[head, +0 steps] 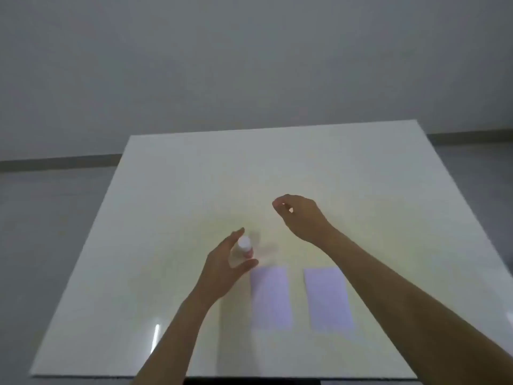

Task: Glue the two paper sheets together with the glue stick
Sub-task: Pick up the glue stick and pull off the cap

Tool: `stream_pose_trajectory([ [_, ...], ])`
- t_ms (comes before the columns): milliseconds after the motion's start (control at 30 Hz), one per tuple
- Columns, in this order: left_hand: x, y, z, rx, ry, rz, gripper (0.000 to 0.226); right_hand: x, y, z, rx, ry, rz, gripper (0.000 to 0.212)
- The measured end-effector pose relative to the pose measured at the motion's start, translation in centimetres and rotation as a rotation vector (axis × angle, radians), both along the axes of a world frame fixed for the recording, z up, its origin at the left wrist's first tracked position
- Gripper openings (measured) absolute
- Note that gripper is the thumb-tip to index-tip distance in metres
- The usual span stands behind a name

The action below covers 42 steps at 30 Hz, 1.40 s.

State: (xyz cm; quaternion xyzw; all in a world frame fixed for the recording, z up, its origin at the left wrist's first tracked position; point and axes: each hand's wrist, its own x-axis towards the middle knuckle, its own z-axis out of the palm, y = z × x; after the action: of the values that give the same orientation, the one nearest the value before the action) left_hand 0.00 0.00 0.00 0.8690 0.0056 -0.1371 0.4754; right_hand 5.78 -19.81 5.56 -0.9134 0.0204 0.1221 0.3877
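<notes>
Two pale lilac paper sheets lie flat side by side on the white table [166, 190], the left sheet [270, 297] and the right sheet [327, 298], with a gap between them. A small glue stick [245, 247] with a white cap and red body stands upright just beyond the left sheet. My left hand [227, 262] is cupped around the stick, fingers and thumb apart, not closed on it. My right hand [301, 215] hovers farther back over the table, fingers curled loosely with the tips near the thumb; nothing shows in it.
The table's far edge [277, 129] runs in front of a grey wall, with grey floor to both sides. The near edge [249, 377] is at the bottom of the view. A bright glare streak [155, 339] lies near my left forearm.
</notes>
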Motion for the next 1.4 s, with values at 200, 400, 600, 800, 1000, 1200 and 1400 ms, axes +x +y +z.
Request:
stream_pose_trajectory([
  [200,-0.7,-1.3,-2.1,-0.126,-0.300,0.081,0.021,-1.3,2.6,-0.6,0.116,-0.112,0.160,0.042],
  [400,-3.3,-1.6,-1.4,0.039,-0.618,0.054,0.032,-5.9,2.2,-0.7,0.147,-0.223,0.133,0.051],
  [600,-5.5,-1.8,0.5,0.266,-0.737,0.018,0.045,-8.1,0.7,-0.7,0.208,-0.097,0.194,0.033],
  [800,-5.8,-3.3,1.7,0.371,-0.741,-0.016,0.042,-9.4,-0.9,-1.3,0.344,-0.078,0.246,0.031],
  [1000,-5.5,-4.4,1.9,0.451,-0.800,-0.012,0.045,-9.7,-1.6,-1.5,0.382,0.023,0.132,0.030],
  [1200,-5.4,-4.9,1.8,0.394,-0.770,0.041,0.036,-9.8,-2.4,-1.2,0.418,0.021,0.088,0.042],
  [1400,-5.6,-5.3,1.9,0.342,-0.673,0.065,0.023,-9.3,-3.4,-1.2,0.463,-0.214,0.058,0.010],
])
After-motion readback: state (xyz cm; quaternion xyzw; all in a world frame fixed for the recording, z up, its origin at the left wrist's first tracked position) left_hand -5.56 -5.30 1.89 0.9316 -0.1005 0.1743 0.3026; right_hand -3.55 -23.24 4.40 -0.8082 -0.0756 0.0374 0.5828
